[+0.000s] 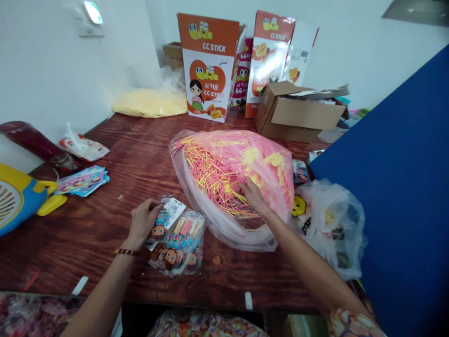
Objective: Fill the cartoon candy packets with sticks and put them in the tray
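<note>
My left hand point(143, 220) lies at the left edge of a few small printed packets point(171, 210), its curled fingers gripping their upper corner. Beside them, overlapping, is a clear printed packet point(184, 238) with several pink and yellow sticks inside. My right hand point(253, 194) reaches into a large open plastic bag point(217, 229) heaped with thin pink and yellow sticks point(213, 182). Its fingers are drawn together on pink sticks at the middle of the heap; how many they hold is hidden.
Tall CC Stick boxes point(210, 70) and an open cardboard carton point(305, 117) stand at the back. A blue panel point(393, 187) borders the right, near a crumpled plastic bag point(336, 229). At left lie a blue-yellow fan point(21, 199), tissues point(84, 147) and printed sachets point(84, 180).
</note>
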Demonstrator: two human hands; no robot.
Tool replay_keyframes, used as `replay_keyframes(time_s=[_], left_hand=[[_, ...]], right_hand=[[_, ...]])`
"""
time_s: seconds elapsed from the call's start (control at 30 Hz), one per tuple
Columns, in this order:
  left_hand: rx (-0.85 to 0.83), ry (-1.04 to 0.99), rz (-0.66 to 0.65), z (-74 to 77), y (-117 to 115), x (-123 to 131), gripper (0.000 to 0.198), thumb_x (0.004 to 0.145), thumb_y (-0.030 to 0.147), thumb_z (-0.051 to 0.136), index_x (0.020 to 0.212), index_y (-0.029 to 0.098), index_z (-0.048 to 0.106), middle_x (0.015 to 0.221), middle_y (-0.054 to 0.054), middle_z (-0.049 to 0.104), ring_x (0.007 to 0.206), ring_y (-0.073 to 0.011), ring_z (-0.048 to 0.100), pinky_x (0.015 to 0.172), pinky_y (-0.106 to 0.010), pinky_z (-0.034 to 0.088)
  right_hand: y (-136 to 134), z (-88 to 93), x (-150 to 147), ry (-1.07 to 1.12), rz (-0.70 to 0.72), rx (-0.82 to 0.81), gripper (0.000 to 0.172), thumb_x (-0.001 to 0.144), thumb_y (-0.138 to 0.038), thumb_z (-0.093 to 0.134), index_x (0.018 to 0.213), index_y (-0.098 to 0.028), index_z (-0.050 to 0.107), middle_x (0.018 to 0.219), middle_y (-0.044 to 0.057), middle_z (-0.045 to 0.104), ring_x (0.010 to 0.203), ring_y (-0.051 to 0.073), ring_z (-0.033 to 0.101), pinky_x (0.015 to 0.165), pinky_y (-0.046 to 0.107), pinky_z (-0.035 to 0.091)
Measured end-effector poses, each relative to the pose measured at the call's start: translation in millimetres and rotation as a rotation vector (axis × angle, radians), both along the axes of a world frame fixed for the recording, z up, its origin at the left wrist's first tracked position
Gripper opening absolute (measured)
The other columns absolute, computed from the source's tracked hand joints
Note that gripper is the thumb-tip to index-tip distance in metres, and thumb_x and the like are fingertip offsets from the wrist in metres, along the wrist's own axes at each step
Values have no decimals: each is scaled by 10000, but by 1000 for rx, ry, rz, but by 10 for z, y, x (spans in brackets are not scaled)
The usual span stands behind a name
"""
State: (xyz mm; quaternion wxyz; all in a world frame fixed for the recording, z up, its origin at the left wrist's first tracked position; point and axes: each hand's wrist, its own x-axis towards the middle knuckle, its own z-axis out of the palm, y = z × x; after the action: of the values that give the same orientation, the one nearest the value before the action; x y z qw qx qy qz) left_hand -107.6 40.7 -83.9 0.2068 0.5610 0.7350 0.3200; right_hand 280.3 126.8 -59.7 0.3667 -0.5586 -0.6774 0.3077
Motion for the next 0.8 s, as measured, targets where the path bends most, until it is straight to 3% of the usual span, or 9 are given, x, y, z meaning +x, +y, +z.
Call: replay_keyframes(time_s=[0.1,0.23,0.5,0.8], left_hand=[[32,-90,-1,43,13,-12,255,792,451,592,785,206,660,772,-12,701,755,-197,626,691,-281,445],[84,-282,-1,91,58,-51,301,738,468,650,821,179,673,793,-21,708,750,-187,620,690,-270,465],[111,-504,19,334,25,-5,349,654,477,765,815,178,684,751,-3,677,675,-159,588,622,-247,466],[149,-789,120,624,30,185,379,548,409,868,765,171,667,686,21,661,591,-131,585,550,-226,459]], right_hand=[[-171,-76,-51,367,-68,-84,285,851,-521,559,798,-247,503,710,-9,626,659,177,543,689,319,440],[-292,-252,-109,588,-134,-134,372,784,-596,605,850,-238,528,706,-20,626,715,186,586,753,338,472],[-443,-351,-124,306,-147,-87,249,849,-469,566,919,-230,566,874,9,614,846,197,560,826,350,457],[-493,-313,-153,417,-161,-143,219,792,-456,606,817,-253,526,754,-7,615,774,206,578,763,349,476]])
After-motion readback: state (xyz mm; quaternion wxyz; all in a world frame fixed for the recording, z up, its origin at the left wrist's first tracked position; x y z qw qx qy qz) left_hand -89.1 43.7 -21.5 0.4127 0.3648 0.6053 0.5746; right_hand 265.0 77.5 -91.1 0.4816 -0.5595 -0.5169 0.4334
